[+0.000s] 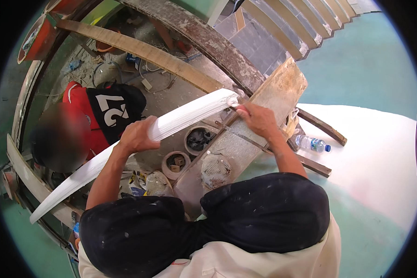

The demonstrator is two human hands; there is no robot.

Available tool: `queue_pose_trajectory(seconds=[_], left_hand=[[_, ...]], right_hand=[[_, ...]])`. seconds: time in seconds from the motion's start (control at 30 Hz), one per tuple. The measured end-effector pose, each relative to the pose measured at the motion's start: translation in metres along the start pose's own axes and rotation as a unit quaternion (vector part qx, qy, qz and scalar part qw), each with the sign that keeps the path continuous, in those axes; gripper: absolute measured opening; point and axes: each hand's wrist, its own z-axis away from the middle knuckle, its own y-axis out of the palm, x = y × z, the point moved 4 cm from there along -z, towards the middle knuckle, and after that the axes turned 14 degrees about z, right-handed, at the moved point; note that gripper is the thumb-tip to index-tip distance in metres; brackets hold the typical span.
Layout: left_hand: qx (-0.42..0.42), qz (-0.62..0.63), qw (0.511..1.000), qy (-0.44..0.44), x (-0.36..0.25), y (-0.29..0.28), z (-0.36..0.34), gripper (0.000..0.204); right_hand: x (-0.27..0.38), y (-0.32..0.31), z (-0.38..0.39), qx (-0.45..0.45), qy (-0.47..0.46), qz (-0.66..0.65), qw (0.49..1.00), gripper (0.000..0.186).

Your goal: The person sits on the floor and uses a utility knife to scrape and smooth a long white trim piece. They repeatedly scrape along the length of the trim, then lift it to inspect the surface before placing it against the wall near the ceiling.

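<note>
From lower left up to centre slants the long white ribbed strip, left hand wrapped round its middle. Looks stiff, fairly light, likely brittle, so two spread holds seem wisest, clear of that crumbly right end. Beside the plank, right hand meets that end; can't tell whether it's gripping.
</note>
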Motion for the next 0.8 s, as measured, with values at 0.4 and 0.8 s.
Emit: queue_pose_trajectory(seconds=[0.4,0.8], left_hand=[[-0.005,0.003,1.000,0.019,0.001,-0.001,0.002,0.072],[0.004,0.009,1.000,0.008,0.002,-0.003,-0.003,0.072]], right_hand=[[-0.020,-0.001,-0.003,0.033,0.069,0.057,0.995,0.038],[-0.031,-0.002,0.004,0.001,0.052,0.046,0.998,0.035]])
